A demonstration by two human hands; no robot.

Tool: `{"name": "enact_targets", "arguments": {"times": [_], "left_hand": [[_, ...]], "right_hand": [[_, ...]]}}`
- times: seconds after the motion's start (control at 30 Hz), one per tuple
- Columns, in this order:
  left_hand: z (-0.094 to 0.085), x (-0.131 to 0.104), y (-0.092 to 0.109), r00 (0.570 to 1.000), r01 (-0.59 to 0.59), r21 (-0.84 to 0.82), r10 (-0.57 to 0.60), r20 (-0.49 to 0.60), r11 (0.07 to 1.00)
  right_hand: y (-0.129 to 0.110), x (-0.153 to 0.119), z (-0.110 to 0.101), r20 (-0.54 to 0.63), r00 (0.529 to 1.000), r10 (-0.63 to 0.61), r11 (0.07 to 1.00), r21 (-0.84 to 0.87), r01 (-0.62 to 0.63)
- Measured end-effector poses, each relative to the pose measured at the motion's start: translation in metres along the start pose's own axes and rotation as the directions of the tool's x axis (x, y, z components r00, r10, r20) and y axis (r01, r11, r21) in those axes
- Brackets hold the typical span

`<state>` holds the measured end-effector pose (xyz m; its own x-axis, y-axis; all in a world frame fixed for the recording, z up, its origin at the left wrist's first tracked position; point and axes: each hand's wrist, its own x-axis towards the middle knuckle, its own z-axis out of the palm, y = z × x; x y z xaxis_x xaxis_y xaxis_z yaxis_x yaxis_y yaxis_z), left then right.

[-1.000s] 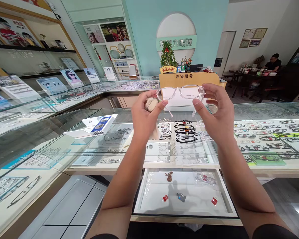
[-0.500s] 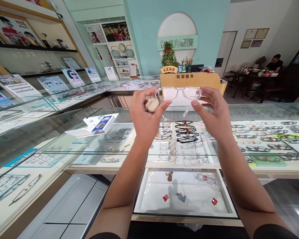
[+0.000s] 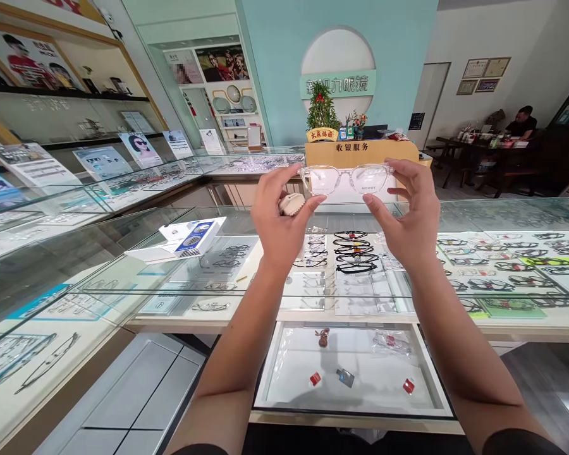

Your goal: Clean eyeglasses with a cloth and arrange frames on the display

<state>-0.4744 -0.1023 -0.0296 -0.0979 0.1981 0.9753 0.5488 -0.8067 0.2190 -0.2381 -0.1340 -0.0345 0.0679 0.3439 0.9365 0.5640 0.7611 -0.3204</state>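
A pair of clear-framed eyeglasses (image 3: 368, 179) is held up level above the glass counter, its lenses upright. My left hand (image 3: 282, 218) grips the left end of the frame between thumb and fingers. Tucked in that same palm is a bunched beige cloth (image 3: 292, 204) with a zigzag edge. At the frame's other end, my right hand (image 3: 410, 212) pinches the corner with its fingers, the thumb below near the lens rim. Small lettering shows on the right lens. The temples are mostly hidden.
Below is a glass display counter (image 3: 246, 297) with rows of eyeglasses (image 3: 355, 253). An open white drawer (image 3: 291, 398) juts out, holding small red packets and a grey tag. A folded white-and-blue card (image 3: 180, 240) stands on the glass at left. A person (image 3: 523, 123) sits far right.
The eyeglasses have turned to sit more squarely and level, and the temple seen hanging below them is no longer visible. My right hand has shifted slightly outward.
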Motion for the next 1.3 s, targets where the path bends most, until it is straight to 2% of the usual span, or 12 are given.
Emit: {"name": "enact_targets", "arguments": {"times": [0.27, 0.6, 0.83, 1.1, 1.3], "left_hand": [[0.001, -0.002, 0.001, 0.998, 0.043, -0.007, -0.042, 0.045, 0.999], [0.007, -0.004, 0.003, 0.980, 0.190, -0.076, -0.184, 0.078, 0.979], [0.008, -0.006, 0.002, 0.985, 0.161, -0.082, -0.156, 0.071, 0.983], [0.006, -0.007, 0.010, 0.988, 0.155, -0.018, -0.155, -0.001, 0.988], [0.008, -0.008, 0.011, 0.995, 0.099, 0.030, -0.099, -0.019, 0.995]], "right_hand": [[-0.005, 0.000, -0.001, -0.021, 1.000, -0.023, 0.999, -0.039, 0.022], [-0.028, 0.001, -0.001, 0.009, 0.999, 0.034, 0.998, -0.044, -0.034], [-0.025, 0.000, 0.000, 0.002, 0.999, 0.035, 0.999, -0.030, -0.035], [-0.006, -0.002, 0.007, 0.016, 0.999, 0.036, 0.998, 0.059, -0.036], [-0.002, -0.002, 0.008, 0.036, 0.999, 0.040, 0.993, 0.108, -0.044]]}}
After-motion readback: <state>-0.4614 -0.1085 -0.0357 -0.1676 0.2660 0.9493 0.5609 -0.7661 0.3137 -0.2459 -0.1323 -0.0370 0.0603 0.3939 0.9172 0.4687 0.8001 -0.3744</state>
